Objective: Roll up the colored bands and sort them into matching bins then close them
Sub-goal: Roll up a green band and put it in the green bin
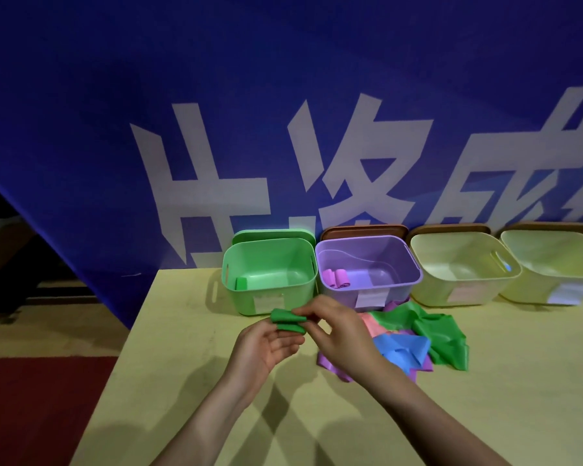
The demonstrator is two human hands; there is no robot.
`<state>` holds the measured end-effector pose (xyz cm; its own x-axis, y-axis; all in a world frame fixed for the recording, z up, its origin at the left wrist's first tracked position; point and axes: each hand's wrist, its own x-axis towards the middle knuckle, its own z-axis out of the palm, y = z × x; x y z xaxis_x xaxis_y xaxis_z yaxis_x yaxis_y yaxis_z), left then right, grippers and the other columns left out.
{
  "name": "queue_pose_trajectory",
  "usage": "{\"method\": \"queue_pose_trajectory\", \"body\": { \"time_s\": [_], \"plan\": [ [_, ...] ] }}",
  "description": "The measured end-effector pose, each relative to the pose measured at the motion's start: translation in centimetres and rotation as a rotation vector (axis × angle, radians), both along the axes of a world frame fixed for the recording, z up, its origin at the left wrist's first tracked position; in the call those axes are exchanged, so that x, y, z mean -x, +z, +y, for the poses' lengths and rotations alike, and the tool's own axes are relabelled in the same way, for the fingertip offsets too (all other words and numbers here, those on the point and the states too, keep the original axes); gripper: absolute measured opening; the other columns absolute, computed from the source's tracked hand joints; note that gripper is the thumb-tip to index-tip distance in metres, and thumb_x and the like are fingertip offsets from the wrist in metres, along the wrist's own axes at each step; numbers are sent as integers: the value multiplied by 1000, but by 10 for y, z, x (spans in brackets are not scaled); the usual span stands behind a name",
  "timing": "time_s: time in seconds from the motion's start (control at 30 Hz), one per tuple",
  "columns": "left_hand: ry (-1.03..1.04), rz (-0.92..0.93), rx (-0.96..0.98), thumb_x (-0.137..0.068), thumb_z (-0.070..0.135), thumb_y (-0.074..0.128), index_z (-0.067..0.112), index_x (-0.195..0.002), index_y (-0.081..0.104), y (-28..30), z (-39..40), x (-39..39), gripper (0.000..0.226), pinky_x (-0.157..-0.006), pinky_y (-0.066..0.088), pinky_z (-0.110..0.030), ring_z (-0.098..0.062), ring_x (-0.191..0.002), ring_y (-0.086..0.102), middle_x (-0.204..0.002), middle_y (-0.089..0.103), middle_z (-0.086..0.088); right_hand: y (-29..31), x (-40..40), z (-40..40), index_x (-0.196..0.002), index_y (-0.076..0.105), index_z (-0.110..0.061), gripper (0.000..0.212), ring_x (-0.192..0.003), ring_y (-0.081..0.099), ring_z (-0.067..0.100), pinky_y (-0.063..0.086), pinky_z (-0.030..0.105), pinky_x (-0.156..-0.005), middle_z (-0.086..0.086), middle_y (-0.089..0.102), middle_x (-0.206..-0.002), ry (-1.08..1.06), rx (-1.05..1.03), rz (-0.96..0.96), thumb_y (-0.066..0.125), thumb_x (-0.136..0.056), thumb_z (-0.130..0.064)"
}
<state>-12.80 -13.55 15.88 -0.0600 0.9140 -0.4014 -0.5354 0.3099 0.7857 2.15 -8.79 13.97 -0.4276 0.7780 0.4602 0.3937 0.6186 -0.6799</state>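
Holding the green band [288,321] half-rolled above the counter [189,331], just before the green bin [270,275], the left hand [266,348] cradles it loosely while the right hand [334,326] pinches the roll; thin, limp and springy, it probably unrolls unless gripped across its width

Four bins [270,274], four lids [273,235], two hands [266,344]

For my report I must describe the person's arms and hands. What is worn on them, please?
Nothing is worn that the picture shows. Both forearms are bare up to the bottom edge of the frame, with no sleeves in view. The left hand and the right hand have no gloves, rings, watch or bracelet visible.
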Motion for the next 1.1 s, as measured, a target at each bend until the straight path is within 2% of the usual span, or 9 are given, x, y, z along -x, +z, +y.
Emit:
{"method": "queue_pose_trajectory", "body": {
  "time_s": [0.13,0.27,0.37,0.47,0.63,0.7,0.8,0.97,1.1],
  "plan": [
    [-10,-5,20,-99,16,38,-6,-93,61,2,4,-4,32,-59,57,-28,-27,-64,69,-74,67,-24,3,-9,8,-103,69,-13,23,-88,60,12,48,22,-79,0,65,-93,65,-46,-99,53,-86,-15],
    [51,13,-11,-98,8,44,-5,-97,60,-1,13,-10,21,-61,58,-28,-26,-67,70,-74,68,-21,5,-18,12,-114,69,-16,36,-100,58,9,42,12,-88,2,64,-108,116,-37,-180,47,-86,-17],
    [43,35,-67,-99,2,39,-1,-97,60,-2,19,-17,22,-65,58,-26,-22,-68,71,-76,71,-14,2,-22,15,-117,67,-23,31,-104,57,2,41,11,-91,-4,62,-112,87,113,18,53,-89,-23],
    [53,93,-128,-100,1,35,5,-101,60,-3,25,-30,25,-68,58,-25,-18,-72,71,-83,74,-8,1,-21,18,-120,58,-28,38,-93,62,2,47,14,-83,-1,64,-103,14,406,281,70,-86,-16],
    [80,291,-185,-100,0,36,10,-99,59,-7,43,-49,26,-60,54,-21,-13,-65,68,-80,73,-4,-6,-22,34,-88,67,-10,32,-76,66,19,55,37,-77,10,69,-80,-101,573,368,72,-73,-38],
    [72,372,-200,-99,-2,37,9,-97,59,-7,51,-56,25,-56,51,-19,-10,-57,65,-75,71,-2,-9,-27,39,-76,60,-14,13,-63,56,9,49,28,-66,1,60,-64,-114,553,359,72,-80,-18],
    [76,413,-184,-99,-2,37,6,-94,59,-10,58,-64,23,-53,49,-19,-8,-52,61,-68,70,0,-14,-35,44,-68,49,-26,29,-56,45,2,37,15,-57,-14,50,-56,-126,455,292,67,-85,-10],
    [117,297,-78,-98,2,43,3,-94,58,-16,66,-77,16,-55,52,-22,-12,-54,63,-65,68,-4,-23,-45,52,-67,50,-29,19,-53,44,5,37,22,-56,-11,49,-55,-125,523,390,64,-79,-33],
    [191,97,-53,-95,4,48,0,-91,56,-16,65,-79,10,-56,54,-24,-20,-60,67,-66,66,-13,-26,-48,55,-68,52,-26,20,-55,45,12,38,28,-55,-4,48,-58,-68,574,486,65,-79,-36]
  ]
}}
